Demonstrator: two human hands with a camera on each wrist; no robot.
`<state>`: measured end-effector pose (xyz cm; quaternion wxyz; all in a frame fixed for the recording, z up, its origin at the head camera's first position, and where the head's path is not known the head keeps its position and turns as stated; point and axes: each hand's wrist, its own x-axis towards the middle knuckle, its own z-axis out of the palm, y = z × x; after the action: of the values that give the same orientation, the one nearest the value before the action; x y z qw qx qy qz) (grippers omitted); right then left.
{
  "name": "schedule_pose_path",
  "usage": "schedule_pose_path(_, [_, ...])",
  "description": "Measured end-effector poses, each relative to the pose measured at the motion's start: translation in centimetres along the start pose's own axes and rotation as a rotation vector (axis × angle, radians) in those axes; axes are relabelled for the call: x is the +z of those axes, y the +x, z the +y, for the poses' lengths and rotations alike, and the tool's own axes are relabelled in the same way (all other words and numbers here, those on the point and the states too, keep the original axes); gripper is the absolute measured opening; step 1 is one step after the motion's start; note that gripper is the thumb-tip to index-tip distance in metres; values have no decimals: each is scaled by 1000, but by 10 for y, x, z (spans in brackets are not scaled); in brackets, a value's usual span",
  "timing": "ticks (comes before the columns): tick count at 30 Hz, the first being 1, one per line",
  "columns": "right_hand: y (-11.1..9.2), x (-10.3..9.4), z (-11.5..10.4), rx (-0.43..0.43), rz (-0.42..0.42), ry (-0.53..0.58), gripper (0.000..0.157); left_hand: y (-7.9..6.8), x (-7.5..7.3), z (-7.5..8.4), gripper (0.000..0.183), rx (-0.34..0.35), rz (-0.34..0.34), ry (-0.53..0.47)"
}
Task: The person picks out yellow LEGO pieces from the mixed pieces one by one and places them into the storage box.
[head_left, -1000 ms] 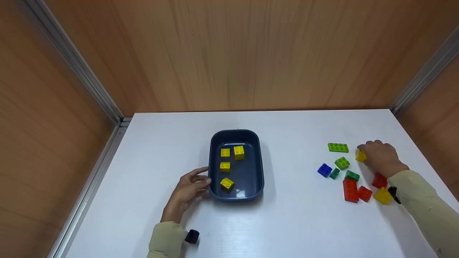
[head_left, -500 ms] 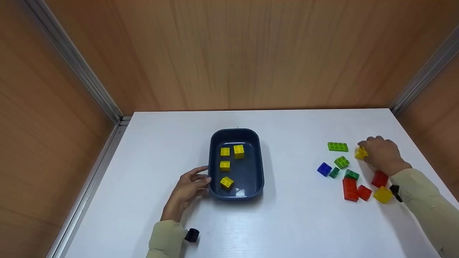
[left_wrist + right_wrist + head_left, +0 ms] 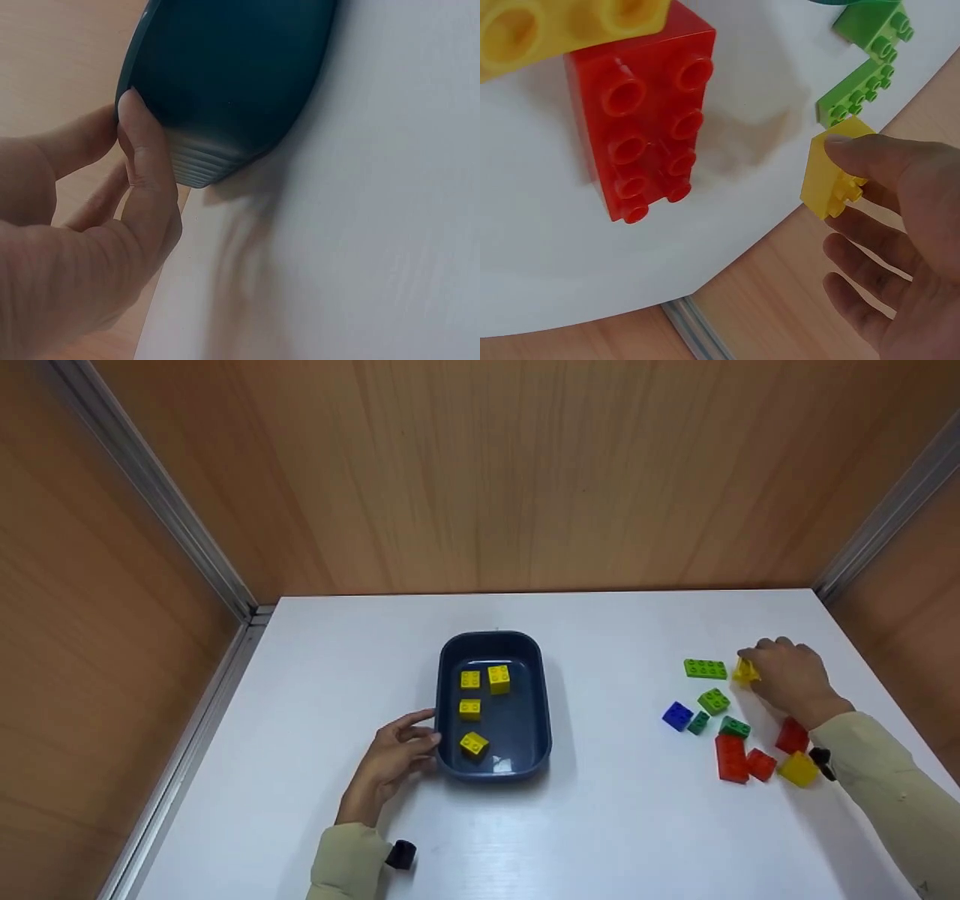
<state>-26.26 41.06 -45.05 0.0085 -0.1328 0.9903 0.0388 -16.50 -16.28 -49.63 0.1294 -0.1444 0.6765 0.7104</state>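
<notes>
Two bare hands over a white table [image 3: 615,825]. The right hand [image 3: 796,679] pinches a yellow brick [image 3: 745,670] between thumb and fingers; in the right wrist view the thumb lies on a smooth face, and the studs point toward the hand. This brick is in the far right part of the scene, just right of a long light-green brick [image 3: 705,669]. The left hand [image 3: 390,761] sets its thumb and index finger against the left side of a dark blue tray [image 3: 521,727], left of the table's middle; whether they pinch the rim cannot be told. Four yellow bricks [image 3: 470,680] sit inside the tray, three toward its left side and a taller one nearer its middle. On the right, nearer than the long light-green brick, lie a square light-green brick [image 3: 714,701], a blue brick [image 3: 678,716] and, just beside the latter, a small dark-green brick [image 3: 699,723]. Nearer again, a dark-green brick [image 3: 735,727] lies at the far end of a long red brick [image 3: 733,759]. To its right are a smaller red brick [image 3: 762,766], a third red brick [image 3: 792,735] and a loose yellow brick [image 3: 799,770], the last close to the right sleeve [image 3: 870,780].
</notes>
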Motion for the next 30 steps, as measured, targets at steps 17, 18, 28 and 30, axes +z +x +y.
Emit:
schedule_pose_path(17, [11,-13,-40,-103,102,-33,56,0,0,0,48,7,-1,7])
schedule_pose_path(18, [12,-13,-43,-108,106,-40,56,1,0,-1,48,6,-2,8])
schedule_pose_path(28, [20,-24,-76,-152,110,-70,57,1,-1,0,48,7,-7,4])
schedule_pose_path(30, [21,-26,-82,-166,123,-64,57,1,-1,0,47,7,-8,8])
